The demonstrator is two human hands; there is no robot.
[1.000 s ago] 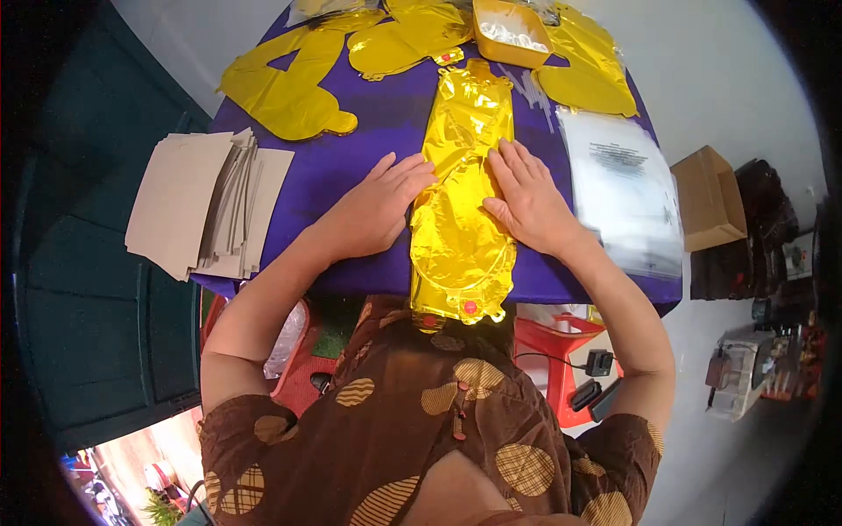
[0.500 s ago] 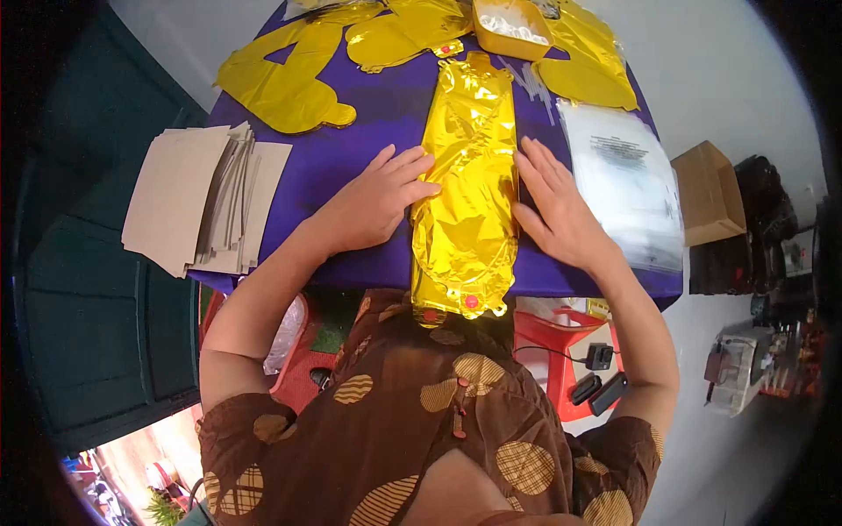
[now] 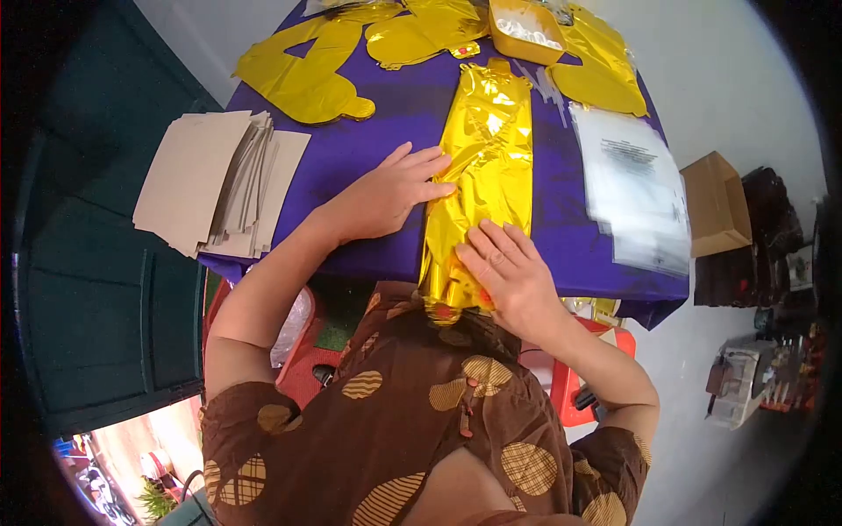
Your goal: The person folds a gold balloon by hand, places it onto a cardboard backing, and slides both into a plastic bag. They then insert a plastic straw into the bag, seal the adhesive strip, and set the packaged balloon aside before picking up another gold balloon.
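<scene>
A long folded gold foil balloon (image 3: pixel 500 123) lies lengthwise before me, its near end reaching past the table's front edge. My left hand (image 3: pixel 399 195) rests at its left edge, fingers spread, with the fingertips on the foil. Lower down, my right hand (image 3: pixel 511 276) lies flat across the foil's right part, fingers stretched out and covering some of it. A red spot shows beside the right palm and another at the near end. Neither hand grips anything.
Brown cardboard sheets (image 3: pixel 189 175) are stacked at the left, clear plastic bags (image 3: pixel 627 184) at the right. Flat gold foil balloons (image 3: pixel 307 79) lie at the back, near a yellow tub (image 3: pixel 517 46) of white pieces. Thin clear strips (image 3: pixel 551 88) lie close by. A cardboard box (image 3: pixel 715 206) stands beyond the table.
My right hand has moved from the balloon's right edge down and left onto its lower part. The foil there now looks smoother and flatter. My left hand stays at the left edge.
</scene>
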